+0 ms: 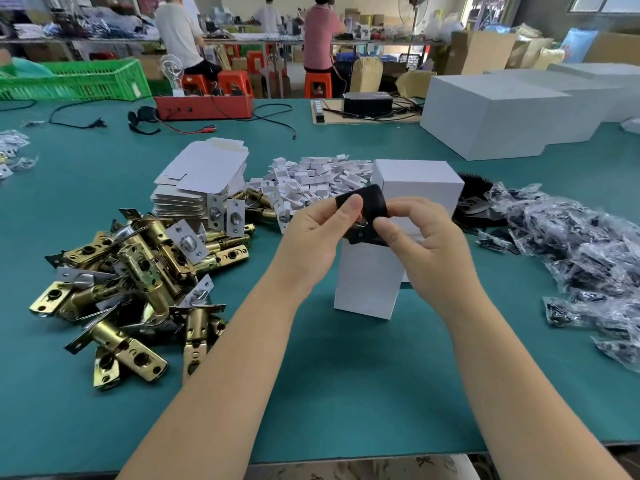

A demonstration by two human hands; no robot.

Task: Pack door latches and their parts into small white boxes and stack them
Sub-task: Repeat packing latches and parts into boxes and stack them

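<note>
Both hands hold a black curved plate (370, 206) just above a small white box (367, 282) that stands on the green table. My left hand (315, 237) pinches the plate's upper left end with the thumb on top. My right hand (426, 237) pinches its lower right part. A second white box (422, 188) stands right behind them. A pile of brass door latches (138, 271) lies to the left. Flat unfolded white boxes (204, 178) are stacked behind the pile.
A heap of small white card pieces (311, 181) lies at centre back. Clear bags of dark parts (581, 258) spread along the right, with black plates (478, 199) beside them. Large white blocks (502, 112) sit at back right. People sit at benches beyond the table.
</note>
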